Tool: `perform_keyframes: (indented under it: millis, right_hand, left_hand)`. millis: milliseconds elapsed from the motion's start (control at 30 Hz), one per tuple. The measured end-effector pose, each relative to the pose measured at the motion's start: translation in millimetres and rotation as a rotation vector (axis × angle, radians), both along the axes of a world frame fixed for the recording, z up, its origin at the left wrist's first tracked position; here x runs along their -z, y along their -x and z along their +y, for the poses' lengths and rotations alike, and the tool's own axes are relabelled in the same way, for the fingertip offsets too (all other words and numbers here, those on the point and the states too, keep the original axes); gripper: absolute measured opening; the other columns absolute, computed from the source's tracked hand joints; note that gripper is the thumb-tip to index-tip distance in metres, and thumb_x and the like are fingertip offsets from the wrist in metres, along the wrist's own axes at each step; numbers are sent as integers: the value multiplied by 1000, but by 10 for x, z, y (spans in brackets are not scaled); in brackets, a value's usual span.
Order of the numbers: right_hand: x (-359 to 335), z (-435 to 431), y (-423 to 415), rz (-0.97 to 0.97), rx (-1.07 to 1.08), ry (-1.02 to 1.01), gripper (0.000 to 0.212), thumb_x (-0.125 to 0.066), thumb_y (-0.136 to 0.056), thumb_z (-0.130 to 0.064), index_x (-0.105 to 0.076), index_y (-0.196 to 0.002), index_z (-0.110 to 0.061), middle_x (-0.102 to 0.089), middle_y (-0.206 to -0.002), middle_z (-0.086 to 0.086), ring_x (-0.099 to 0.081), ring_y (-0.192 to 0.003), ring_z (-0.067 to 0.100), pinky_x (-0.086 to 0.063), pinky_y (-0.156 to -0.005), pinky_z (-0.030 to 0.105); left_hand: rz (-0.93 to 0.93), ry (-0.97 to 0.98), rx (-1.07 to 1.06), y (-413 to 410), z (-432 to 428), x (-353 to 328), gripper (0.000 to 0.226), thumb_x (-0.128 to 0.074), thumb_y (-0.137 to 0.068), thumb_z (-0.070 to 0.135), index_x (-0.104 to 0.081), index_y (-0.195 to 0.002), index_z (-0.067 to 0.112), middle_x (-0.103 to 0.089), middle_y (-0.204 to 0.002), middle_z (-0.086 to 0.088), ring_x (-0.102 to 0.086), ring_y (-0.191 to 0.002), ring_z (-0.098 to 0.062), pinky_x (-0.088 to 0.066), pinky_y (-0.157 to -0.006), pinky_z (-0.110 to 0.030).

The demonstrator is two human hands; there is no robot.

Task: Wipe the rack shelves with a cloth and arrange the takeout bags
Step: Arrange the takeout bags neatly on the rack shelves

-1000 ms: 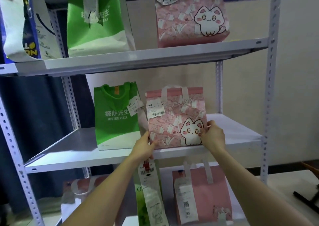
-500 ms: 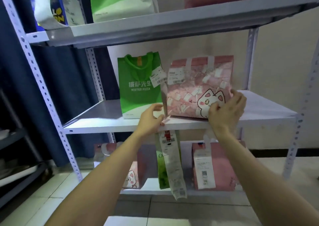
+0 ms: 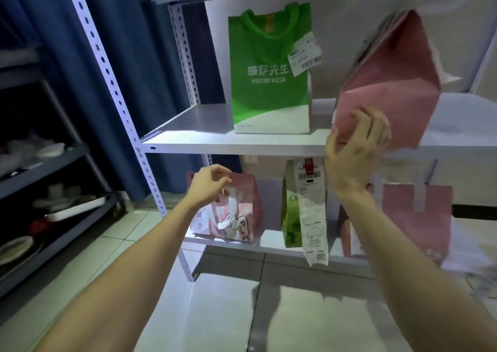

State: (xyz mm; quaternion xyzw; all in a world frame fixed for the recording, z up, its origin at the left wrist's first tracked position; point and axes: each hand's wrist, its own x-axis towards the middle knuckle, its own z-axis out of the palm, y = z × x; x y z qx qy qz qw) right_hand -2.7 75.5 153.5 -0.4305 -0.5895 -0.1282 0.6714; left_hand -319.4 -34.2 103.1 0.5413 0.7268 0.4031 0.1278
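My right hand [image 3: 355,142] grips the lower left corner of a pink takeout bag [image 3: 390,82], which is tilted and blurred above the right part of the white middle shelf [image 3: 215,142]. A green "Mister Pizza" bag [image 3: 269,82] stands upright on that shelf to the left of it. My left hand [image 3: 209,182] hangs below the shelf edge with loosely curled fingers and holds nothing. It is in front of the top of a pink cat bag [image 3: 236,217] on the lower shelf [image 3: 269,245]. No cloth is in view.
The lower shelf also carries a green bag [image 3: 291,217] with a long receipt [image 3: 312,217] and a pink bag [image 3: 416,217] at the right. A dark rack with dishes [image 3: 53,203] stands at the left, with a blue curtain [image 3: 129,55] behind and a tiled floor below.
My left hand let go of the pink bag and dropped below the shelf edge. My right hand has tilted the bag and turned it so its plain side shows. The view has dropped lower.
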Motion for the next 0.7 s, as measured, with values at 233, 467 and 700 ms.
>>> perform_keyframes:
  millis: [233, 467, 700]
  right_hand:
    - [-157, 71, -311, -13, 21, 85, 36, -62, -94, -23, -63, -125, -5, -55, -142, 15, -45, -141, 34, -31, -123, 49]
    - [85, -128, -73, -179, -177, -104, 15, -63, -95, -10, -65, -110, -6, -65, -109, 11, -61, -103, 29, -50, -92, 41]
    - [1057, -506, 879, -462, -581, 445, 4, -59, -101, -24, -56, -102, -21, -60, -96, -3, -60, -76, 18, -55, -69, 44]
  left_hand:
    - [-30, 18, 116, -385, 292, 39, 19, -70, -98, 11, -76, -110, 24, -82, -94, 7, -79, -69, -17, -65, -57, -41]
    - [-10, -6, 154, -587, 334, -142, 17, -70, -100, 13, -76, -115, 20, -80, -99, 2, -78, -69, -17, -62, -54, -33]
    - [-93, 91, -41, 217, -82, 393, 17, -71, -102, 12, -73, -119, 14, -81, -103, -1, -80, -72, -20, -66, -57, -37]
